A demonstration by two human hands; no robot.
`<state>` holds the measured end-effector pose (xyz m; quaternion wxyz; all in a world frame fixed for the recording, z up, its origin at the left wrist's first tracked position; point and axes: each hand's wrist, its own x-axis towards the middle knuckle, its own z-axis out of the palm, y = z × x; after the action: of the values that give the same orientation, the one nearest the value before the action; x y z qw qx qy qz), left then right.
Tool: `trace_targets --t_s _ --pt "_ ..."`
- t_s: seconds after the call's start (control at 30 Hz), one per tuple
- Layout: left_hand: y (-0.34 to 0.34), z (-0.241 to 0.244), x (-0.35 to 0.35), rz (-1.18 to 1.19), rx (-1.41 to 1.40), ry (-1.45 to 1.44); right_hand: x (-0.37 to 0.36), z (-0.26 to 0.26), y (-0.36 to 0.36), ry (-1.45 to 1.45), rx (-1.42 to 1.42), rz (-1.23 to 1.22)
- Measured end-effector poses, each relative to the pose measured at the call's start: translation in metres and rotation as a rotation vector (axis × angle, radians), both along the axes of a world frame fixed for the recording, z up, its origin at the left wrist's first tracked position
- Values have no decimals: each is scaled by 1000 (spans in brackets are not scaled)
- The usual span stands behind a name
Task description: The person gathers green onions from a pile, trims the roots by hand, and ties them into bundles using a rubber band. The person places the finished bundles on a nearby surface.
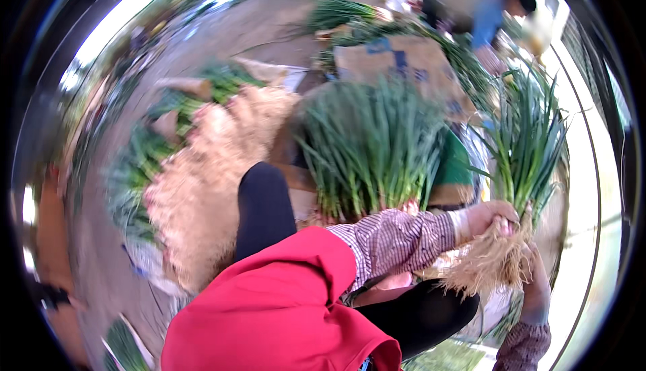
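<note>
A bunch of green onions (pixel 522 149) stands upright at the right, its leaves up and its long pale roots (pixel 484 265) hanging down. My left hand (pixel 487 219) is wrapped around the base of the stems, just above the roots. Below it, my right hand (pixel 535 270) touches the right side of the root mass, its fingers partly hidden by the roots. A larger row of green onions (pixel 376 154) stands in front of my knees, with pinkish bases at the bottom. To the left lies a big pile of bundled onions (pixel 202 189), roots towards me and leaves pointing away.
Behind the standing onions is a flattened brown sack or cardboard piece (pixel 363 58). More onions (pixel 348 15) lie at the back. Another person (pixel 489 23) is at the upper right, blurred. A pale ledge (pixel 580 194) runs along the right. More leaves (pixel 123 346) lie at lower left.
</note>
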<state>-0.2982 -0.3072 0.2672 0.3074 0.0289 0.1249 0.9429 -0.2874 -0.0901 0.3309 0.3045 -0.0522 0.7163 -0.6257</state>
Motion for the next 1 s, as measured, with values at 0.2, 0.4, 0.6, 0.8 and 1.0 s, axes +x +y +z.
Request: trace_targets --t_s 0.2,0.4,0.6,0.8,1.0 --pt "-88 70 102 386 7 142 91 114 -130 946 594 402" --pt "-137 63 175 595 373 364 189 87 -232 1342 82 201" --pt "-216 81 270 816 447 264 234 60 -292 1509 -30 331" --pt "-235 63 315 959 620 287 245 90 -324 905 -345 346" --pt "-235 18 356 701 613 114 259 90 -328 513 -70 565"
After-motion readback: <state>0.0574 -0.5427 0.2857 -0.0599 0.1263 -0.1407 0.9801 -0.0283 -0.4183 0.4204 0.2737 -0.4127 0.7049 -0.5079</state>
